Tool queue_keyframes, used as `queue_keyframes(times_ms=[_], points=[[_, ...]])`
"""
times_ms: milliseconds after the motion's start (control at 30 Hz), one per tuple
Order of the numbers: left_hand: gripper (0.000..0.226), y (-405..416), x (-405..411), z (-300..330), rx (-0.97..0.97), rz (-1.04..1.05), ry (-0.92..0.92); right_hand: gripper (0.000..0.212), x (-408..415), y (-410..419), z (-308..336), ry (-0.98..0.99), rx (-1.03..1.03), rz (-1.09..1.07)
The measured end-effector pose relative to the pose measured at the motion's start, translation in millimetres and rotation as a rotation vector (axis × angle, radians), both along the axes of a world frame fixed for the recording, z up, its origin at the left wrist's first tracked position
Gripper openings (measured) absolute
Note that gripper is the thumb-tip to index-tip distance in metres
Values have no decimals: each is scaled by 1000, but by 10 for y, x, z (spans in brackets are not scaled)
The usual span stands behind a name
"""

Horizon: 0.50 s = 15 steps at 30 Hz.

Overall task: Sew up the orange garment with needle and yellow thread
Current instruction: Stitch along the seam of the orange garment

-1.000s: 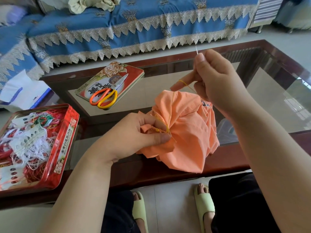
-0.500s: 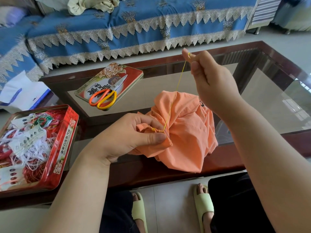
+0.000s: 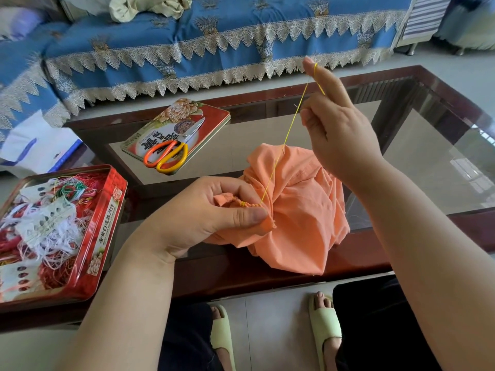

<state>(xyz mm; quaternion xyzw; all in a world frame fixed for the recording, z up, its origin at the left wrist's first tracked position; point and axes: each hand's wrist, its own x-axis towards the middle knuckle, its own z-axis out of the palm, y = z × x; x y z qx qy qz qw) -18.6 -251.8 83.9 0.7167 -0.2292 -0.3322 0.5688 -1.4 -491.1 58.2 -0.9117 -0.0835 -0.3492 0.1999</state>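
Observation:
The orange garment (image 3: pixel 302 210) lies bunched on the near edge of the glass table (image 3: pixel 428 145). My left hand (image 3: pixel 203 212) pinches its folded seam between thumb and fingers, where yellow stitches show. A taut yellow thread (image 3: pixel 286 137) runs from that seam up to my right hand (image 3: pixel 334 127), raised above the garment. The thread loops over my extended forefinger, and the other fingers curl round it. A thin needle tip seems to show beside those curled fingers, but it is too small to be sure.
Orange-and-yellow scissors (image 3: pixel 171 153) lie on a red tin lid (image 3: pixel 176 132) at the table's middle. A red tin (image 3: pixel 107 226) full of tangled threads stands at the left. Behind the table is a blue lace-trimmed sofa (image 3: pixel 214 30). My feet in green slippers (image 3: pixel 324 325) are below.
My right hand has risen and drawn the thread taut, with the forefinger now stretched out and the thread hooked over it. My left hand keeps its pinch on the seam.

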Motion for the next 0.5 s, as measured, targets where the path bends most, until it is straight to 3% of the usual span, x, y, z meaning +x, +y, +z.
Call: queue_keyframes(times_ms=[133,300,500], points=[[12,6,7,-7,-35,3,16,23,41,-29,-41,50,62,21],[14,-52,-26,-60,-52,10,86,25,33,-73,-28,553,639,226],[13,-106,6,-93,-132,104,230,23,96,-175,-103,759,1201,269]])
